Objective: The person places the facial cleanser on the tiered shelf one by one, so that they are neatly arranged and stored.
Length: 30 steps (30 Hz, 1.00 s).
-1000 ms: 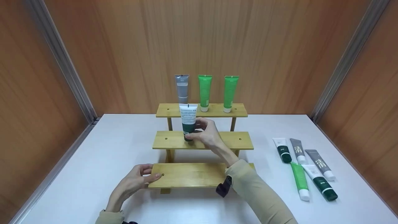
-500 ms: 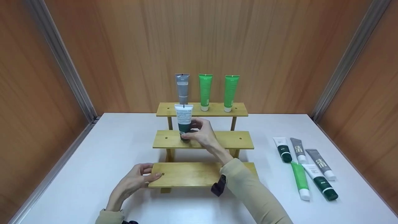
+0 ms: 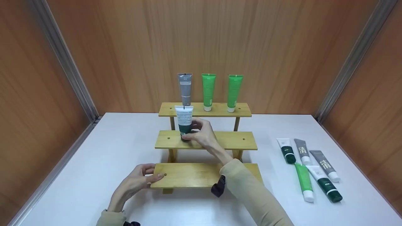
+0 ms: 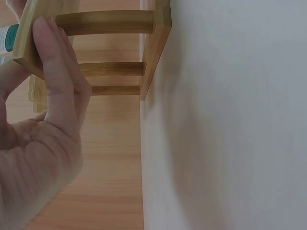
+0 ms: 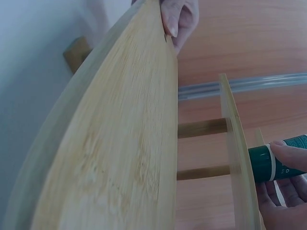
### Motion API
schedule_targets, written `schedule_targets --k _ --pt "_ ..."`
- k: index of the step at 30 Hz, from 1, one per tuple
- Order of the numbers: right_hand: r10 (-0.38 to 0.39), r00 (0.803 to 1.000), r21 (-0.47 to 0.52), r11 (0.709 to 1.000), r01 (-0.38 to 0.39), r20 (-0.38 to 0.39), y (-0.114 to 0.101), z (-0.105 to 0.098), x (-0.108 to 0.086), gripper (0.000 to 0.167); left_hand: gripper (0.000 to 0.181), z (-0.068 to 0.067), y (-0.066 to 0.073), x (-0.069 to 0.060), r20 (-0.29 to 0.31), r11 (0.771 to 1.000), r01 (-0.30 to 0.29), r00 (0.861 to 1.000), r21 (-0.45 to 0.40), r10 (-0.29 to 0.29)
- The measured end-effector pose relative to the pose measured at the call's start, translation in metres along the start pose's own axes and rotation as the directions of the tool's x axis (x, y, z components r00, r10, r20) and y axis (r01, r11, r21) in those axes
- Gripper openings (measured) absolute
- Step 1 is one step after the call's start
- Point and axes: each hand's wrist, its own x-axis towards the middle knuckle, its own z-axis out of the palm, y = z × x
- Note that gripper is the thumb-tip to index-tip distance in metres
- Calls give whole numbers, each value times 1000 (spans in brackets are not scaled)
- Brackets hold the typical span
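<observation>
A white and dark green squeeze tube (image 3: 184, 121) stands cap down on the middle step of a three-step wooden rack (image 3: 232, 140), towards its left end. My right hand (image 3: 203, 133) pinches the tube low down, thumb in front and fingers behind; in the right wrist view its green cap (image 5: 260, 164) meets the step. At the left end of the lowest step, my left hand (image 3: 138, 179) grips the board, thumb on top. The left wrist view shows the fingers (image 4: 55, 72) under that board. On the top step stand a grey tube (image 3: 185, 89) and two green tubes (image 3: 208, 91).
Right of the rack, several tubes lie on the white table, among them a green tube (image 3: 304, 182), a grey tube (image 3: 325, 164) and a white and dark green tube (image 3: 325, 183). Wooden walls (image 3: 201, 47) enclose the table at the back and sides.
My right hand has shifted the white and dark green tube a little to the left along the middle step. The left hand keeps its hold on the lowest step.
</observation>
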Motion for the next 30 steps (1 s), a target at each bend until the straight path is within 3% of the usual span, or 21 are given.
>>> schedule_targets --k 18,30 --pt "-10 1000 -14 1000 10 5 3 0 1 50 83 2 2 -1 -32 1000 7 999 26 -6" --pt "-15 1000 10 1000 15 26 0 -3 -5 57 79 2 0 1 -24 1000 -1 1000 2 1"
